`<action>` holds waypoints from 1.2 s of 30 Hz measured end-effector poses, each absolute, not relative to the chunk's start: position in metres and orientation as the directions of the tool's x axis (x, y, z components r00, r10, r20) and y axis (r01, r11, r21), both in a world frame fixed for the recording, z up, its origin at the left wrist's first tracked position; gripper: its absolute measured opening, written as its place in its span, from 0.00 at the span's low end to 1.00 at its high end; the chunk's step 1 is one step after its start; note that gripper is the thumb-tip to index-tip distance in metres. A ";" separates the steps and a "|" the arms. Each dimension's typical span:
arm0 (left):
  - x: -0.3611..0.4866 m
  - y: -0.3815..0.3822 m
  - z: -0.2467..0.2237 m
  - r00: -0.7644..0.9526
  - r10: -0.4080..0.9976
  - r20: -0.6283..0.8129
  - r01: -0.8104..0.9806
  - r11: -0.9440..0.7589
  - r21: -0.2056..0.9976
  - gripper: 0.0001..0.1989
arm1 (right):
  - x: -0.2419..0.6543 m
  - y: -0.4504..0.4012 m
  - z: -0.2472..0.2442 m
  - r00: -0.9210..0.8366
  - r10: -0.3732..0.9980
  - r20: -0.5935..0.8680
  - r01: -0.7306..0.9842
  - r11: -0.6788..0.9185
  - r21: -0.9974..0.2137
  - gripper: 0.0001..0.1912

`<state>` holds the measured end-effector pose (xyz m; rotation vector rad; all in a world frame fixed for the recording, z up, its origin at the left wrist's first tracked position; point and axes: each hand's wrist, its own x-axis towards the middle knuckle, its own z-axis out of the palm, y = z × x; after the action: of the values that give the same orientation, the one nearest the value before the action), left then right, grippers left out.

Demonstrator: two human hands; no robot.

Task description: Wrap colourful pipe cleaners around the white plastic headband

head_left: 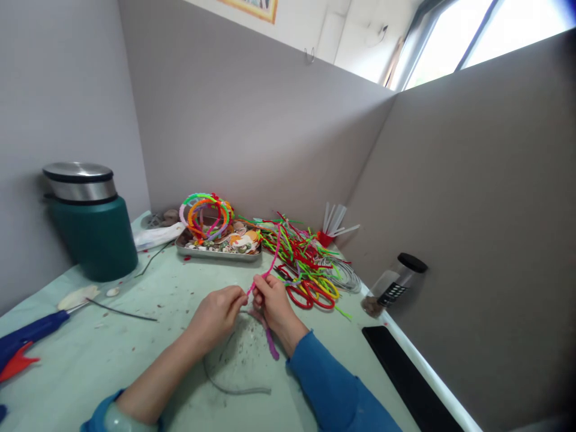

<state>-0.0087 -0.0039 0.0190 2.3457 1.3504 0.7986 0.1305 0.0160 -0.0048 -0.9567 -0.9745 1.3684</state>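
A pink pipe cleaner (pixel 276 252) runs between my two hands, its free end pointing up and away. My left hand (pixel 221 309) pinches its near end with closed fingers. Just beside it, my right hand (pixel 273 300) grips the same strand between thumb and fingers. A purple fuzzy piece (pixel 272 345) hangs or lies below my right hand; whether that hand holds it too, I cannot tell. A grey wire (pixel 238 392) curves across the table under my hands.
A metal tray (pixel 216 254) holds shells and colourful rings (pixel 207 216). Right of it lie heaped pipe cleaners (pixel 299 246) and red-handled scissors (pixel 310 295). A green flask (pixel 92 234) and blue glue gun (pixel 33 336) stand left; a clear jar (pixel 390 288) and black strip (pixel 405 375) right.
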 end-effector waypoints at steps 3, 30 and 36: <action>-0.010 -0.001 0.019 0.281 0.933 0.223 0.758 -0.359 0.544 0.12 | 0.130 0.014 -0.003 0.023 0.999 0.028 -0.292 0.033 -0.956 0.15; -0.011 0.008 0.012 0.235 0.970 -0.056 0.244 -0.003 0.970 0.17 | 0.134 0.020 -0.006 -0.036 0.997 0.062 -0.353 0.045 -0.934 0.16; -0.010 0.000 0.018 0.358 0.931 -0.065 0.263 -0.034 0.964 0.16 | 0.133 0.018 -0.009 -0.029 0.993 0.117 -0.281 0.104 -0.954 0.16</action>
<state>-0.0099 0.0003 0.0184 1.5418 1.1166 0.7762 0.1332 0.0183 -0.0088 -0.8981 -1.0815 1.2804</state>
